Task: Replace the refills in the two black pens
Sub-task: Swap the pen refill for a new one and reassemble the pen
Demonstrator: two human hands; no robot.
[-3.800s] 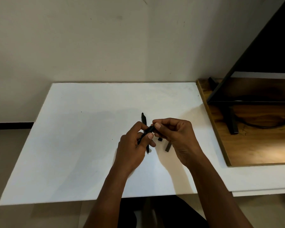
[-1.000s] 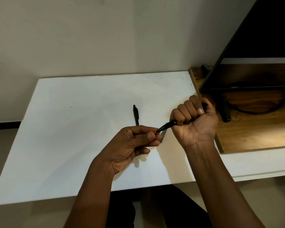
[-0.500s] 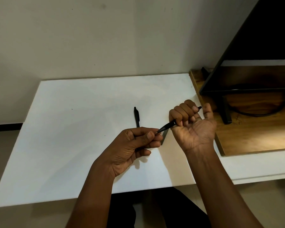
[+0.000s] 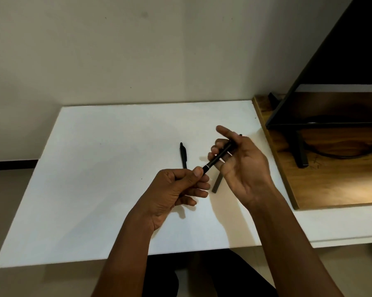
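A black pen slants between both hands above the white table. My left hand pinches its lower end with thumb and forefinger, just below a thin silver ring. My right hand has the upper part of the pen lying across its loosened, spread fingers, palm toward me. A second black pen lies flat on the table behind my left hand, clip end away from me. A short dark pen part lies on the table between my hands.
A wooden board lies on the table at the right, with a dark monitor, its stand foot and a black cable on it. A pale wall rises behind the table.
My right hand has gone from a tight fist around the pen to spread, loose fingers, palm turned toward me. The left hand keeps its pinch on the lower end.
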